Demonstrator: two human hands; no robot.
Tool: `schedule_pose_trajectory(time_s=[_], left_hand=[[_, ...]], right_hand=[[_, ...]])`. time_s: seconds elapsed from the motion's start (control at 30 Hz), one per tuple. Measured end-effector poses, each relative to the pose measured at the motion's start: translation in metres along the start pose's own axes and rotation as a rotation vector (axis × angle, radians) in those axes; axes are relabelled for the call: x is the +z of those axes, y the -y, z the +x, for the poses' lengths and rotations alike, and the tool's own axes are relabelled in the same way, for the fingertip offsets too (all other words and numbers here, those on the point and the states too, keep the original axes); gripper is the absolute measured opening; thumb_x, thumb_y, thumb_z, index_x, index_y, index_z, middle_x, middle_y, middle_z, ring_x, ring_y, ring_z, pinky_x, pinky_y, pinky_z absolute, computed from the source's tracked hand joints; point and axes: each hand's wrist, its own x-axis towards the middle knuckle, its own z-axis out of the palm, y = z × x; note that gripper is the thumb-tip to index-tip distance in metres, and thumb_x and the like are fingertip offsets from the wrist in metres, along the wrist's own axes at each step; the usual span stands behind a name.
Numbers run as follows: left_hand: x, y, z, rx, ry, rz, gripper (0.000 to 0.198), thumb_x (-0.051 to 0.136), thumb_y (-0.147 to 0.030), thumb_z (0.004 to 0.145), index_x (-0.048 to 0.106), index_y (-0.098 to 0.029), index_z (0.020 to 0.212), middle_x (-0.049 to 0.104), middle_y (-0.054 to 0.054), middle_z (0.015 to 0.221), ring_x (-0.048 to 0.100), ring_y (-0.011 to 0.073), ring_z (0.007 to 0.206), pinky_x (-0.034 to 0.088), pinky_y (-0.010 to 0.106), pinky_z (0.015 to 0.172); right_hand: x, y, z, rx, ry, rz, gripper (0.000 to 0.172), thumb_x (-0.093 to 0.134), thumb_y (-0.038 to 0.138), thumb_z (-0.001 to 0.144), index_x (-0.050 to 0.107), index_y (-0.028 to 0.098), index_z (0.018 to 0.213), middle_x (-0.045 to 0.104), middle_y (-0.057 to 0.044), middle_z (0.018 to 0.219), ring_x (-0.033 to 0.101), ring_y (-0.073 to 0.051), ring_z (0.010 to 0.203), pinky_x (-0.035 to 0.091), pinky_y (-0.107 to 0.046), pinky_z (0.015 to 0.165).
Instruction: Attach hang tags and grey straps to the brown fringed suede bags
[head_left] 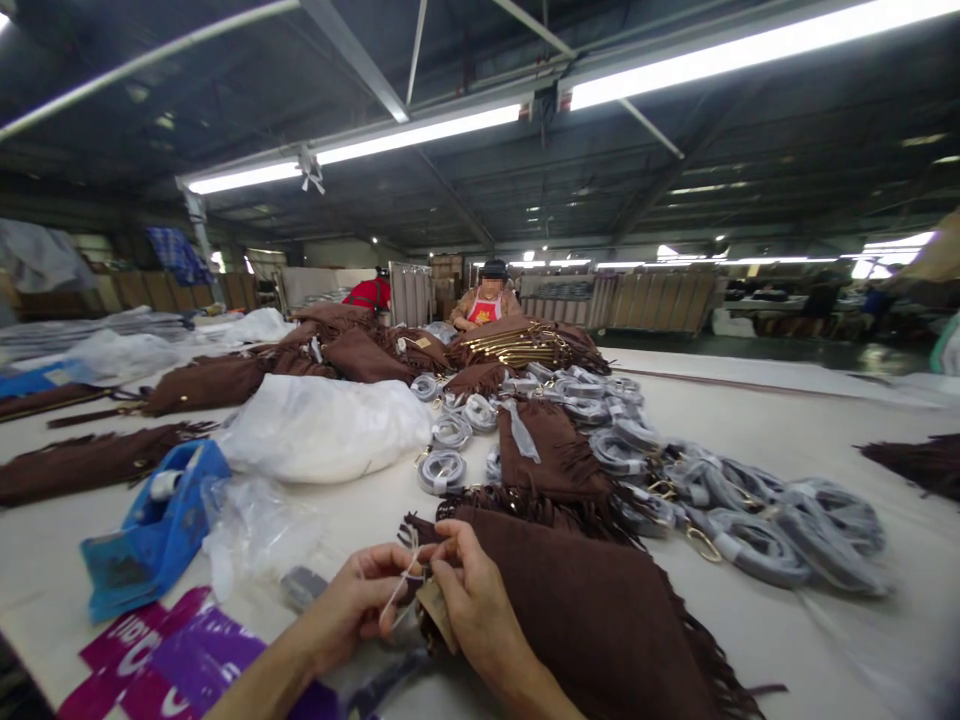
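A brown fringed bag (pixel 577 610) lies on the table right in front of me. At its left corner my left hand (pixel 371 590) pinches a thin white string (pixel 405 575), which loops between my fingers. My right hand (pixel 472 585) is closed at the same corner, with a tan cardboard tag (pixel 436 612) under its fingers and thumb. Both hands nearly meet there. Just behind lies another brown fringed piece (pixel 551 455) with a clear plastic strip on it.
Wrapped grey straps (pixel 757 520) in coils spread to the right and behind. At left stand a blue tape dispenser (pixel 150 535), a white plastic bag (pixel 326 425) and purple packaging (pixel 202 650). Brown bags (pixel 367 355) pile up at the back, near a person in a red apron (pixel 484 308).
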Motion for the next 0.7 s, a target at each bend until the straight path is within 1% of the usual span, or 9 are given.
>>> schedule_pose_trajectory(time_s=[0.1, 0.17, 0.2, 0.3, 0.37, 0.4, 0.53, 0.63, 0.7], left_hand=[[0.006, 0.003, -0.001, 0.041, 0.062, 0.112, 0.03, 0.079, -0.022, 0.06, 0.061, -0.018, 0.083, 0.066, -0.003, 0.068, 0.045, 0.0018, 0.032, 0.018, 0.013, 0.031], [0.009, 0.006, -0.001, 0.066, 0.082, 0.188, 0.03, 0.075, -0.017, 0.061, 0.061, -0.018, 0.087, 0.069, -0.001, 0.078, 0.049, 0.0028, 0.033, 0.023, 0.012, 0.03], [0.009, 0.008, 0.0, 0.069, 0.083, 0.225, 0.03, 0.073, -0.015, 0.062, 0.061, -0.018, 0.089, 0.069, -0.001, 0.077, 0.051, 0.0039, 0.035, 0.025, 0.012, 0.03], [0.009, 0.012, 0.002, 0.062, 0.072, 0.291, 0.031, 0.071, -0.015, 0.064, 0.059, -0.018, 0.092, 0.067, -0.002, 0.066, 0.054, 0.0071, 0.036, 0.028, 0.012, 0.031], [0.007, 0.013, 0.004, 0.073, 0.053, 0.297, 0.027, 0.073, -0.023, 0.067, 0.059, -0.017, 0.09, 0.066, -0.001, 0.061, 0.054, 0.0082, 0.035, 0.028, 0.013, 0.03], [0.005, 0.012, 0.005, 0.083, 0.029, 0.28, 0.028, 0.075, -0.027, 0.068, 0.06, -0.016, 0.089, 0.066, -0.001, 0.061, 0.054, 0.0085, 0.036, 0.028, 0.013, 0.03], [-0.003, 0.009, 0.009, 0.124, -0.131, 0.095, 0.045, 0.084, -0.035, 0.059, 0.064, -0.016, 0.095, 0.065, -0.002, 0.061, 0.058, 0.0098, 0.042, 0.029, 0.013, 0.032], [-0.013, 0.016, 0.015, 0.172, -0.214, -0.079, 0.051, 0.089, -0.039, 0.05, 0.065, -0.016, 0.089, 0.06, -0.004, 0.049, 0.047, 0.0057, 0.034, 0.024, 0.013, 0.032], [-0.022, 0.024, 0.021, 0.2, -0.188, -0.172, 0.048, 0.089, -0.044, 0.049, 0.063, -0.017, 0.08, 0.051, -0.007, 0.038, 0.031, 0.0022, 0.028, 0.015, 0.014, 0.031]], right_hand=[[-0.001, 0.002, 0.0, -0.187, 0.008, -0.119, 0.04, 0.047, 0.012, 0.082, 0.052, 0.019, 0.122, 0.062, -0.005, 0.095, 0.061, -0.019, 0.088, 0.049, -0.032, 0.082], [-0.002, 0.006, 0.0, -0.311, 0.1, -0.159, 0.04, 0.045, 0.007, 0.08, 0.057, 0.019, 0.117, 0.059, -0.006, 0.1, 0.058, -0.019, 0.092, 0.048, -0.031, 0.084], [-0.002, 0.008, -0.001, -0.343, 0.156, -0.167, 0.04, 0.045, 0.004, 0.079, 0.06, 0.02, 0.112, 0.057, -0.006, 0.101, 0.057, -0.018, 0.093, 0.047, -0.03, 0.084], [-0.002, 0.013, -0.002, -0.326, 0.22, -0.182, 0.028, 0.048, 0.005, 0.081, 0.067, 0.021, 0.094, 0.056, -0.006, 0.101, 0.057, -0.018, 0.092, 0.047, -0.027, 0.081], [-0.003, 0.015, -0.003, -0.279, 0.165, -0.179, 0.02, 0.049, 0.012, 0.087, 0.067, 0.02, 0.084, 0.057, -0.006, 0.1, 0.058, -0.017, 0.091, 0.046, -0.026, 0.081], [-0.003, 0.016, -0.003, -0.253, 0.132, -0.178, 0.021, 0.048, 0.017, 0.09, 0.067, 0.021, 0.081, 0.058, -0.006, 0.099, 0.058, -0.017, 0.091, 0.046, -0.026, 0.082], [-0.007, 0.014, -0.001, -0.222, 0.053, -0.181, 0.023, 0.046, 0.023, 0.094, 0.067, 0.022, 0.085, 0.062, -0.006, 0.103, 0.06, -0.018, 0.095, 0.044, -0.026, 0.084], [-0.01, 0.001, 0.001, -0.307, 0.053, -0.211, 0.021, 0.048, 0.021, 0.091, 0.062, 0.021, 0.076, 0.064, -0.007, 0.099, 0.062, -0.019, 0.089, 0.045, -0.025, 0.08], [-0.008, -0.014, 0.005, -0.387, 0.125, -0.246, 0.019, 0.054, 0.022, 0.088, 0.061, 0.022, 0.07, 0.066, -0.006, 0.092, 0.062, -0.018, 0.078, 0.046, -0.024, 0.072]])
